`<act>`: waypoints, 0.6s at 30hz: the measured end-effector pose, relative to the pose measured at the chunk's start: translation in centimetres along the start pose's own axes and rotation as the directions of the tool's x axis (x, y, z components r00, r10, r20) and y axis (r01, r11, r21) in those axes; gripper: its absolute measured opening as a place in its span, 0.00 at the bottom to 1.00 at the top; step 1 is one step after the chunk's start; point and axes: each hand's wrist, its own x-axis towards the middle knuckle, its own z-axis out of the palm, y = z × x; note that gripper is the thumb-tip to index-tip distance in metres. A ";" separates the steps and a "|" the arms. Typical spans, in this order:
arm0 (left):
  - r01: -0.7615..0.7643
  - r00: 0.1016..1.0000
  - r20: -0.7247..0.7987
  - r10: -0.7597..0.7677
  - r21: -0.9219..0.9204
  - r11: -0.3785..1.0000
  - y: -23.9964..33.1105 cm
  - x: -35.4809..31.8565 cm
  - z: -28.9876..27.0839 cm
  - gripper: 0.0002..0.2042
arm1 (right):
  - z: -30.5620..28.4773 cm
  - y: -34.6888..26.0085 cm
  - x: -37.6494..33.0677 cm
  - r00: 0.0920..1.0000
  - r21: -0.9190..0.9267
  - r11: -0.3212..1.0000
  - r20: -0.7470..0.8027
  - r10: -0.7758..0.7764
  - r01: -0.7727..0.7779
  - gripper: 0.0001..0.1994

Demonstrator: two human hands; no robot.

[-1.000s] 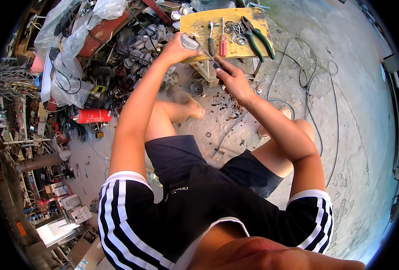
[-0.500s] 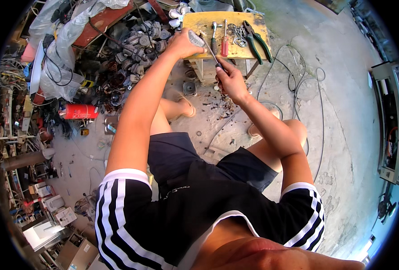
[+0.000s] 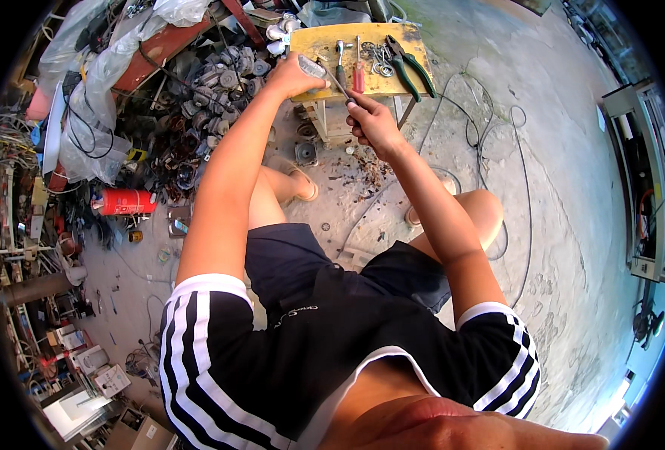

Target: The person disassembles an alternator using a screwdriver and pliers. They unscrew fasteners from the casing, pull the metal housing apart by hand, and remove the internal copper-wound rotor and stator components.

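Observation:
My left hand (image 3: 290, 78) is closed round a grey, ribbed metal part (image 3: 312, 67) at the near left corner of a small yellow wooden table (image 3: 310, 37). In my right hand (image 3: 373, 124) is a screwdriver (image 3: 339, 86), its shaft slanting up and left to the part. Whether the tip touches it, I cannot tell. On the tabletop, right of the part, lie a ratchet wrench (image 3: 340, 58), a red-handled screwdriver (image 3: 358, 73), several metal rings (image 3: 382, 61) and pliers with dark green handles (image 3: 415, 73).
A heap of greasy metal motor parts (image 3: 216, 90) lies left of the table, with plastic sheeting (image 3: 88, 127) beyond. Nearer stands a red canister (image 3: 126, 202). Dark scraps (image 3: 366, 171) litter the concrete below the table. Loose cables (image 3: 482, 142) run across the floor at the right.
The whole view has shifted slightly, so the table sits farther left. My right hand has moved a little farther away from me, closer to the metal part. My left hand keeps its hold.

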 end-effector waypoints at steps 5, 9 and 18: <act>0.136 0.973 0.226 -0.051 -0.374 0.917 -1.5 0.6 0.7 0.49 | 2.0 4.3 3.5 0.696 -0.729 0.542 -0.125 -0.707 0.419 0.22; 0.001 0.997 -0.075 -0.013 -0.152 0.988 0.1 -1.8 1.3 0.42 | 3.2 2.6 4.1 0.866 -0.457 0.789 -0.076 -0.495 0.411 0.22; 0.064 0.998 -0.004 -0.068 -0.316 0.947 -1.8 -1.4 2.3 0.57 | -2.0 3.1 -0.2 0.953 -0.177 0.975 -0.243 -0.179 0.138 0.22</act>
